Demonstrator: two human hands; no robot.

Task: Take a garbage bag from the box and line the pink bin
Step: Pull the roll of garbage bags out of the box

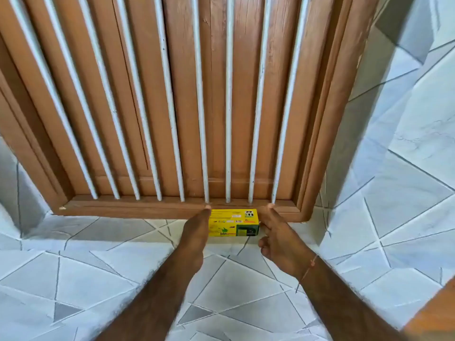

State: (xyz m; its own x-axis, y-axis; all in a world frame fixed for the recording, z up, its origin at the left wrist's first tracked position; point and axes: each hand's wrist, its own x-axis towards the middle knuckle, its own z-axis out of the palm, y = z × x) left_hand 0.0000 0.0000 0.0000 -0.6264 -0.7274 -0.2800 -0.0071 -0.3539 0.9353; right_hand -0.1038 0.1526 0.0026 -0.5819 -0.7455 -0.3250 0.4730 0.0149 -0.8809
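A yellow and green garbage bag box point(234, 222) lies on its side on a tiled ledge, against the bottom rail of a wooden window frame. My left hand point(195, 232) presses flat against the box's left end. My right hand point(278, 238) touches the right end, index finger stretched along it and the other fingers curled. Both hands clasp the box between them while it rests on the ledge. The pink bin is not in view, and no bag is visible.
The brown wooden window frame point(172, 209) with several white vertical bars point(229, 119) stands right behind the box. Grey-white tiles with a triangle pattern cover the ledge point(98, 267) and the wall at right point(406, 168). An orange sleeve edge point(440, 313) shows at bottom right.
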